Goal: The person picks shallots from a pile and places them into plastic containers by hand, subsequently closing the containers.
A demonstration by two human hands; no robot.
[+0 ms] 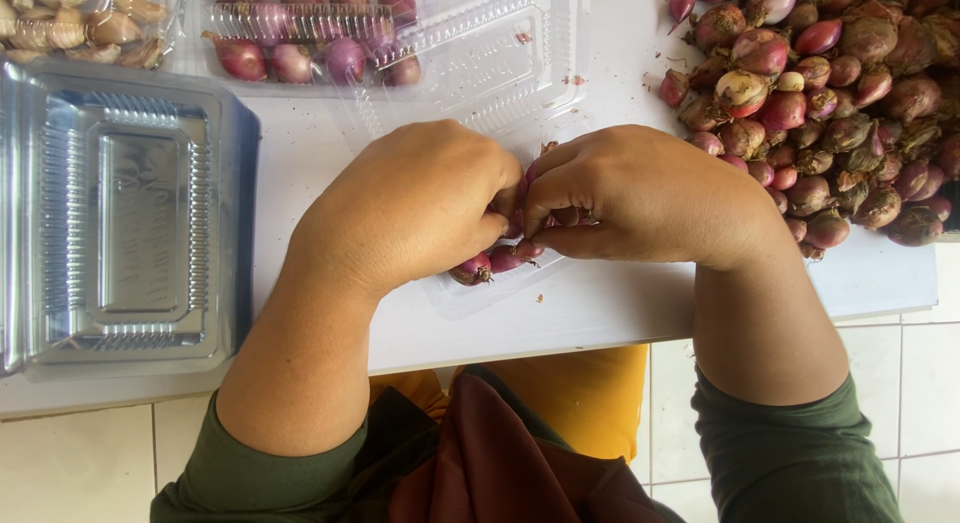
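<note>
Closest to us, our green sleeves (790,463) frame a fold of dark red and mustard-yellow cloth (520,453) that hangs below the front edge of the white worktop (600,313). Over the middle of that worktop, near its front edge, our two hands meet knuckle to knuckle. Our left hand (415,208) is curled shut over a small cluster of purple-red shallots (500,255), a few of which peep out beneath the fingers. Our right hand (640,195) is closed as well, its fingertips pinching the same cluster from the other side. The shallots sit in a shallow clear plastic tray (520,283) whose rim shows just under our hands; how many bulbs are hidden inside the grip we cannot tell.

At the far right corner a large heap of loose shallots (830,103) lies, skins partly dry and brown. Along the far edge, an open clear clamshell box (400,43) holds a row of peeled-looking shallots on its left half. In the far left corner another clear container shows pale garlic cloves (70,23). Along the left edge stands a stack of empty clear containers (120,223), well apart from our hands.
</note>
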